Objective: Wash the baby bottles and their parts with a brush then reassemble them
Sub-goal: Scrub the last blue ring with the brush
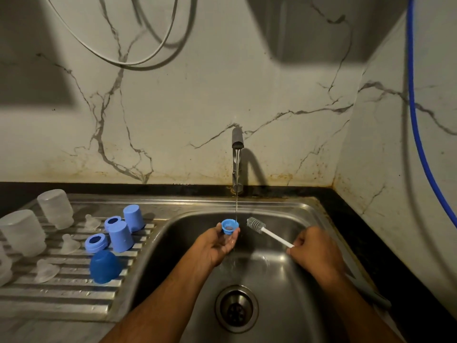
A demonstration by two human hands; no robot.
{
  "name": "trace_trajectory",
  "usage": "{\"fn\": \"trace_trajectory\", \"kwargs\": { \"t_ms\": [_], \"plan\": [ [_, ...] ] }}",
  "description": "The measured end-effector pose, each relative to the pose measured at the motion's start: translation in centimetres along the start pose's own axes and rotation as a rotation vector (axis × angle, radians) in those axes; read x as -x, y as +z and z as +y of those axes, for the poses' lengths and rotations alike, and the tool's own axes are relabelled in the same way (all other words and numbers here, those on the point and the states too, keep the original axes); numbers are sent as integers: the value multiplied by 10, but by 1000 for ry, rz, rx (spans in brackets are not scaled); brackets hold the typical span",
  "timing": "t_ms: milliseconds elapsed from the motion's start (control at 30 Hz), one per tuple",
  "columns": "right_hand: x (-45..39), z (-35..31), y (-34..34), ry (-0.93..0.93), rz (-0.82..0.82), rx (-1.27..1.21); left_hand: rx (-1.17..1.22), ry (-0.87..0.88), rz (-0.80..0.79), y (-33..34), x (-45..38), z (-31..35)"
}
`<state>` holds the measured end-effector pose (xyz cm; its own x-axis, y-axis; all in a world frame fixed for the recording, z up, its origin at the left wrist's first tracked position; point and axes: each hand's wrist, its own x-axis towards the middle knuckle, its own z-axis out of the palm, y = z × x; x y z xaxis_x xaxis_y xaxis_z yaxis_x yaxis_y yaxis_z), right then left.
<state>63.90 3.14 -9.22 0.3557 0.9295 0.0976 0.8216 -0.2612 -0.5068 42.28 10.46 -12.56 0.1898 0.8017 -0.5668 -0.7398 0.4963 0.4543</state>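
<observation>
My left hand (217,246) holds a small blue bottle collar ring (230,226) over the sink, right under the thin stream of water from the tap (237,154). My right hand (314,251) grips the white handle of a small grey bristle brush (256,225), whose head points toward the ring without touching it. On the ribbed draining board (74,290) to the left stand frosted bottles (55,209) upside down, blue caps (120,236), blue rings (96,242), a dark blue dome cap (105,267) and clear teats (70,243).
The steel sink basin (272,268) has a round drain (236,309) near the front. A black counter edge (371,219) runs behind and to the right. A blue hose (415,107) hangs down the right wall, and grey cables (138,61) loop on the marble-pattern back wall.
</observation>
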Motion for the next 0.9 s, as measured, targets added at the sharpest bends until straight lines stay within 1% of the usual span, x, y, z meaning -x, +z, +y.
{"fn": "trace_trajectory", "kwargs": {
  "t_ms": [233, 367, 500, 600, 700, 767, 833, 900],
  "plan": [
    [1, 0, -2, 13, 11, -14, -113, -74, -25, -1, 5, -11],
    [2, 0, -3, 13, 5, -14, -72, -54, -56, 11, 2, -17],
    [4, -3, -5, -6, 8, 22, -132, 8, -50, 10, -3, -14],
    [8, -6, -2, -38, -37, 27, -229, 94, -20, 4, -3, -9],
    [13, -11, 2, -70, -97, 21, -465, 303, 155, -6, -7, -6],
    [17, -13, 3, -92, -121, 33, -631, 425, 230, -12, -7, -5],
    [22, -16, 3, -100, -130, 26, -803, 497, 282, -17, -5, -3],
    [26, -18, 0, -96, -121, 12, -915, 529, 309, -18, 4, 0]
  ]
}}
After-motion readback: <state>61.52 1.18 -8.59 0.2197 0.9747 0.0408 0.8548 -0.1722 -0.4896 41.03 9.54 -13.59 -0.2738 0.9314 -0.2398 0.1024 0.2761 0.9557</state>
